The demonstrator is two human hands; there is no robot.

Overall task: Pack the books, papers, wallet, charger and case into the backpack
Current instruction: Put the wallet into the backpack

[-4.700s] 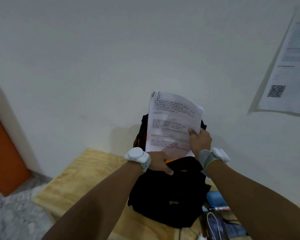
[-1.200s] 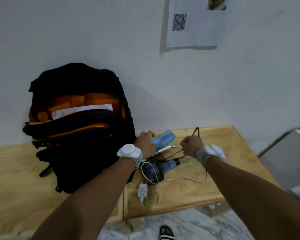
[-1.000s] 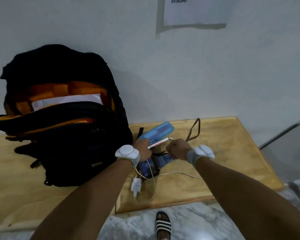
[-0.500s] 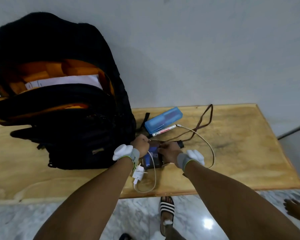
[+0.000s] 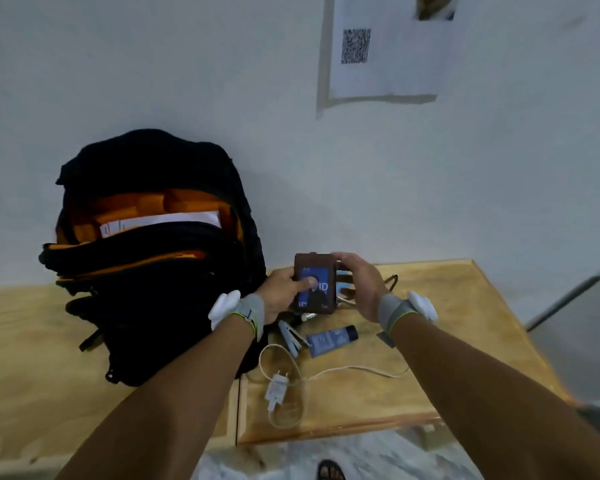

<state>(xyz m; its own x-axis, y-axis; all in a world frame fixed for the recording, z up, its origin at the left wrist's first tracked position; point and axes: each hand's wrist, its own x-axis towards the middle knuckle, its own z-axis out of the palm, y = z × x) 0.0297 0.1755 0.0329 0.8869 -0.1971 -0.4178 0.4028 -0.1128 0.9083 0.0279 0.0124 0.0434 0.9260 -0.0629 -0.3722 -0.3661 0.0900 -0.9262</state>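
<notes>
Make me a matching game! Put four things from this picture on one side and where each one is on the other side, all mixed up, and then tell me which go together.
Things
1. wallet
2. papers
3. charger
4. sheet with the square code

Places
A. stuck on the wall
B. lying on the wooden table with its cable looped around it
C. held up in both hands, left hand and right hand
D. standing inside the open backpack

Pairs: 1-C, 2-D, 3-B, 4-A

Brown wallet (image 5: pixel 315 283) between both hands (image 5: pixel 326 289)
</notes>
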